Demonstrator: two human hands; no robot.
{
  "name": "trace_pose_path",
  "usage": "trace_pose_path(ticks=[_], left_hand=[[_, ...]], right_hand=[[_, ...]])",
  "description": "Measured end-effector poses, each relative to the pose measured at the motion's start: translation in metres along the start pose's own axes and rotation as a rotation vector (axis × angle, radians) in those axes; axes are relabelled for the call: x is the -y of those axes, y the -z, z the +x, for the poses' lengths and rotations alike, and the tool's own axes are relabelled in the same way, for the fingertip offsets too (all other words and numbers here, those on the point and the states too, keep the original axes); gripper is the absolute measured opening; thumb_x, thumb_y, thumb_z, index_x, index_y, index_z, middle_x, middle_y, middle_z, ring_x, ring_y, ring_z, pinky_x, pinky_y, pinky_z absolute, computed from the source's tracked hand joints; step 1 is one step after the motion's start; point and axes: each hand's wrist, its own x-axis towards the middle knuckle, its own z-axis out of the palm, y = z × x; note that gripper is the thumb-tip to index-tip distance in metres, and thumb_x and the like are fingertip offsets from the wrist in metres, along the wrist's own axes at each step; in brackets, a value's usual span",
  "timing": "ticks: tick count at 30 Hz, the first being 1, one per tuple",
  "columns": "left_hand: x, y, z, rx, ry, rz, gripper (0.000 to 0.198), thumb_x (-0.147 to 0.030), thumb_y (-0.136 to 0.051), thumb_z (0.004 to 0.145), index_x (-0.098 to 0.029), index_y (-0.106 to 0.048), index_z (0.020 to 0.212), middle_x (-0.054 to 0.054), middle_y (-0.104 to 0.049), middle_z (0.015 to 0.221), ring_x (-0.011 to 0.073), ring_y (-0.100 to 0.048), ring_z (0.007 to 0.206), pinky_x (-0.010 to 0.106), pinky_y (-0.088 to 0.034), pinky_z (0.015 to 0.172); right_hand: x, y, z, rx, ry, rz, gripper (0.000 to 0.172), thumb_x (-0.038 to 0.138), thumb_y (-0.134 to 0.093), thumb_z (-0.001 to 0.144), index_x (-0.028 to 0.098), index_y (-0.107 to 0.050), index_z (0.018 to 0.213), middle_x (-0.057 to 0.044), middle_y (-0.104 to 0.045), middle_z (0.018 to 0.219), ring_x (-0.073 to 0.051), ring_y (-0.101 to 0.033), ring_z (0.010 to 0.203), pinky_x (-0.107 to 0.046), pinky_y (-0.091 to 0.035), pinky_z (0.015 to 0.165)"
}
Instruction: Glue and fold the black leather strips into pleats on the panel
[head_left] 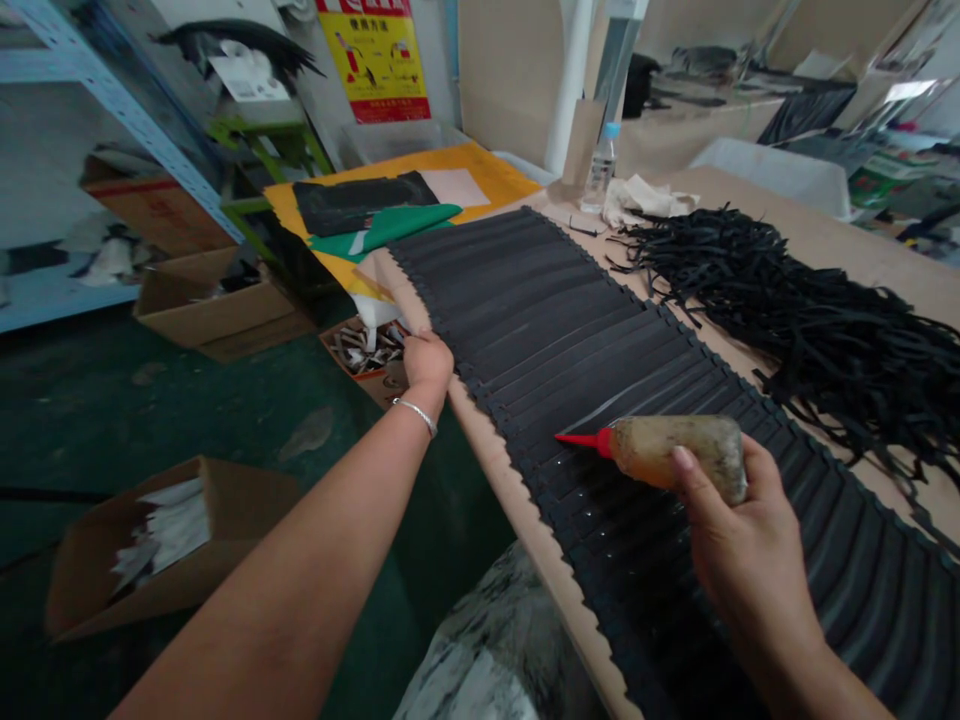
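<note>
"Across the brown table, where is the right hand?"

"Over the row of black strips, its fingers wrapped around the base of a squeeze bottle, thumb along the side."

"And the bottle's red nozzle?"

"Pointing left, close above the strips, near some shiny spots; whether it touches them is hard to tell."

"What of the left hand?"

"It is at the table's left edge, curled, fingertips hidden, so its grip cannot be told. A carton of scraps sits below, and a tangled black heap lies right of the strips"
</note>
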Motion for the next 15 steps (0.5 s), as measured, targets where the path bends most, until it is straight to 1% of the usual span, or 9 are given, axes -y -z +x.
trace_pose_path(ticks=[2, 4, 6, 8, 11, 13, 15], left_hand=[[-0.001, 0.001, -0.001, 0.006, 0.001, -0.003, 0.033, -0.041, -0.058, 0.099, -0.013, -0.064, 0.114, 0.009, -0.068, 0.110, 0.0218, -0.067, 0.098, 0.044, -0.056, 0.090], [-0.001, 0.002, -0.002, 0.011, 0.000, -0.006, 0.032, -0.041, -0.058, 0.099, -0.013, -0.064, 0.114, 0.009, -0.068, 0.110, 0.0217, -0.067, 0.098, 0.044, -0.056, 0.090], [-0.002, 0.003, -0.003, 0.016, 0.000, -0.006, 0.032, -0.041, -0.058, 0.099, -0.013, -0.064, 0.114, 0.009, -0.068, 0.110, 0.0219, -0.067, 0.099, 0.044, -0.056, 0.090], [-0.002, 0.004, -0.003, 0.019, 0.001, -0.006, 0.032, -0.041, -0.058, 0.100, -0.013, -0.064, 0.114, 0.009, -0.068, 0.110, 0.0220, -0.067, 0.100, 0.044, -0.056, 0.091], [-0.001, 0.003, -0.002, 0.017, 0.006, -0.001, 0.032, -0.041, -0.057, 0.100, -0.013, -0.064, 0.114, 0.009, -0.068, 0.110, 0.0220, -0.067, 0.100, 0.044, -0.056, 0.090], [-0.001, 0.003, -0.001, 0.016, 0.004, 0.003, 0.032, -0.041, -0.057, 0.100, -0.013, -0.064, 0.114, 0.009, -0.068, 0.110, 0.0218, -0.067, 0.099, 0.044, -0.056, 0.090], [0.000, 0.002, 0.001, 0.018, -0.001, 0.008, 0.031, -0.041, -0.058, 0.100, -0.013, -0.064, 0.113, 0.009, -0.068, 0.110, 0.0216, -0.067, 0.098, 0.044, -0.056, 0.089]], right_hand=[[0.005, -0.004, -0.010, 0.008, 0.004, -0.078, 0.070, 0.054, -0.081, 0.070, 0.029, -0.056, 0.131, -0.003, -0.067, 0.106, -0.022, -0.064, 0.091, -0.035, -0.054, 0.083], [0.011, -0.007, -0.018, 0.040, 0.044, -0.133, 0.072, 0.058, -0.079, 0.070, 0.030, -0.055, 0.132, -0.003, -0.066, 0.112, -0.024, -0.064, 0.095, -0.038, -0.053, 0.087], [0.017, -0.005, -0.023, 0.056, 0.135, -0.199, 0.071, 0.059, -0.077, 0.071, 0.031, -0.054, 0.132, -0.004, -0.063, 0.117, -0.026, -0.062, 0.100, -0.041, -0.052, 0.090], [0.023, 0.000, -0.023, 0.041, 0.263, -0.268, 0.069, 0.058, -0.077, 0.071, 0.032, -0.055, 0.132, -0.006, -0.060, 0.122, -0.028, -0.061, 0.106, -0.045, -0.051, 0.095], [0.029, 0.011, -0.010, -0.026, 0.446, -0.289, 0.067, 0.051, -0.080, 0.071, 0.033, -0.056, 0.132, -0.007, -0.056, 0.127, -0.030, -0.057, 0.116, -0.049, -0.047, 0.104], [0.029, 0.021, 0.007, -0.081, 0.548, -0.273, 0.069, 0.046, -0.082, 0.069, 0.033, -0.057, 0.132, -0.008, -0.054, 0.131, -0.032, -0.051, 0.127, -0.052, -0.043, 0.111], [0.028, 0.031, 0.032, -0.161, 0.607, -0.307, 0.073, 0.042, -0.084, 0.068, 0.033, -0.056, 0.135, -0.008, -0.051, 0.136, -0.032, -0.044, 0.136, -0.052, -0.034, 0.119]])
